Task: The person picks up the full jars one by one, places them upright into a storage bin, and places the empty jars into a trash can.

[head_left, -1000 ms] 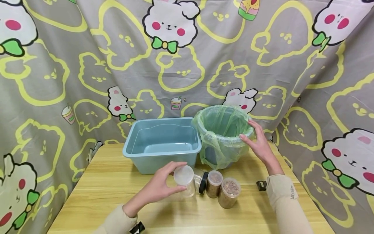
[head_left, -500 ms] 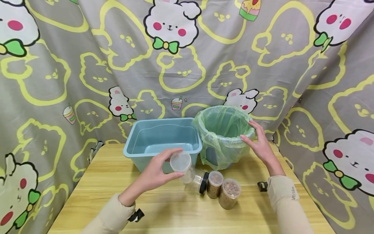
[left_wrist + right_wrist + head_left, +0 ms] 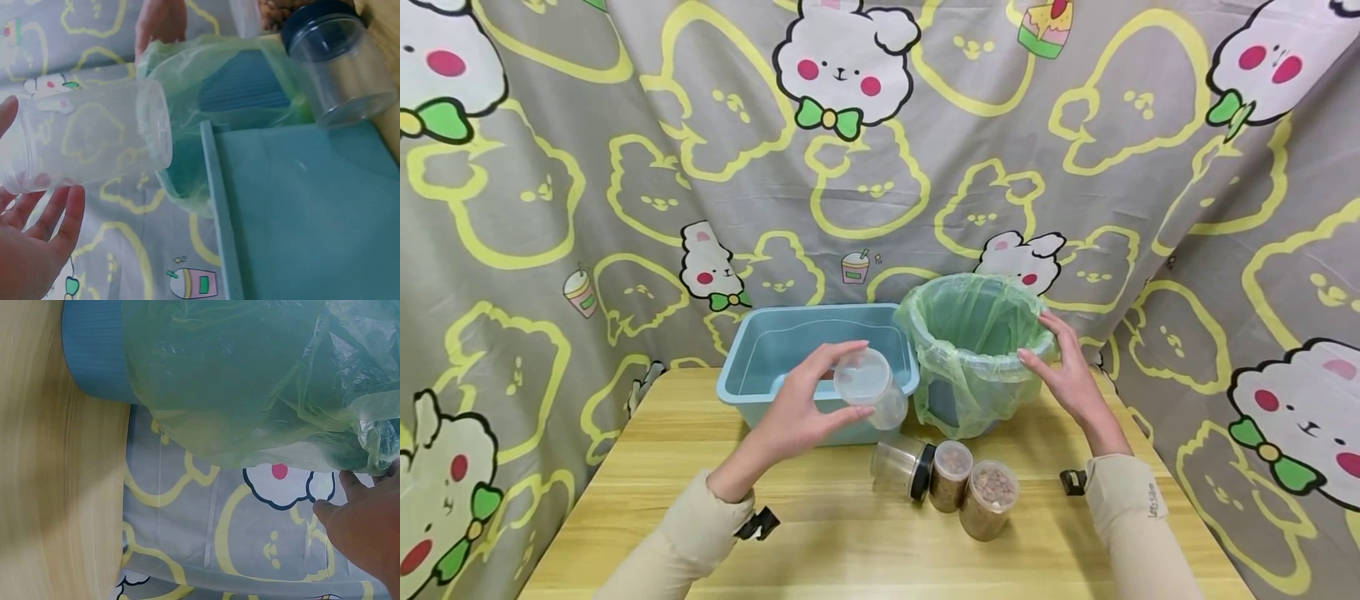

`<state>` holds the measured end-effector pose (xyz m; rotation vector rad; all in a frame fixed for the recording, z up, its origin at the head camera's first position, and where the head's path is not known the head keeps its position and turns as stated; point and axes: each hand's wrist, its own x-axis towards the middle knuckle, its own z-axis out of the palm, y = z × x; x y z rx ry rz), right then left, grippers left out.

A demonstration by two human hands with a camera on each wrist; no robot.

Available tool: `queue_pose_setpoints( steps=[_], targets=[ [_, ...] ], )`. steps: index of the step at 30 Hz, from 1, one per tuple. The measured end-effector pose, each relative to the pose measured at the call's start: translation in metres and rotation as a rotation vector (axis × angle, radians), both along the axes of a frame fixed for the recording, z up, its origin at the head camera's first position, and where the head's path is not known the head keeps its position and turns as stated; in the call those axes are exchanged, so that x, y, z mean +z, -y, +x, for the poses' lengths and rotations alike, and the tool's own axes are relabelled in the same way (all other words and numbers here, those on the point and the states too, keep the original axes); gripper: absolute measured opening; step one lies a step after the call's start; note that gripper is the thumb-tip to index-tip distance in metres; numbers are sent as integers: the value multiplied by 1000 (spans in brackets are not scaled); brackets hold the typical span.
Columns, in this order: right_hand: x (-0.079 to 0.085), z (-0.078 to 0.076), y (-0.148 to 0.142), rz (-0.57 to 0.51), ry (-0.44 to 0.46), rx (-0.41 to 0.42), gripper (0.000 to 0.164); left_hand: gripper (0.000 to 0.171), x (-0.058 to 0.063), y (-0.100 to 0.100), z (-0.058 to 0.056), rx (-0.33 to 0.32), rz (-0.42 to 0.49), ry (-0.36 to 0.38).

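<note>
Clamping a clear cylindrical plastic jar (image 3: 872, 389), a person's left hand (image 3: 797, 417) is lifting it off the wooden tabletop (image 3: 655, 467) toward a pale-blue rectangular tub's (image 3: 816, 312) five-o'clock rim, its carry now under way, while the right hand (image 3: 1071, 375), fingers apart, is touching a green-bagged round blue bin's (image 3: 97, 350) four-o'clock edge.

The person's left hand (image 3: 793, 417) grips just below centre; the right hand (image 3: 1071, 375), right of centre, spreads thumb from fingers; forearms (image 3: 662, 542) rise from the bottom edge.
</note>
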<state>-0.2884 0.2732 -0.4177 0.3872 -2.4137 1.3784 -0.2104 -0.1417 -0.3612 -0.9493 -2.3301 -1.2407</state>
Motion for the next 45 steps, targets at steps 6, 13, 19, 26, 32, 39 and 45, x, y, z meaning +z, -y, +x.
queue_pose_setpoints(
  steps=[6, 13, 19, 26, 32, 39, 45],
  targets=[
    [1, 1, 0, 0, 0, 1, 76, 77, 10, -5, -8, 23, 57, -40],
    [0, -1, -1, 4, -1, -2, 76, 77, 17, -9, -14, 28, 98, -40],
    [1, 0, -1, 4, 3, -3, 76, 77, 21, -16, -21, 48, 143, -40],
    [1, 0, 1, 3, 2, -9, 77, 75, 27, -27, -35, 39, 200, -28],
    [0, 1, 1, 5, 10, -14, 78, 72, 31, -41, -45, 10, 259, -14],
    [-2, -2, 1, 2, 17, -25, 78, 71, 28, -58, -56, -16, 288, 11],
    [1, 2, 3, 1, 27, -21, 78, 68, 20, -74, -69, -13, 321, 60]
  ],
)
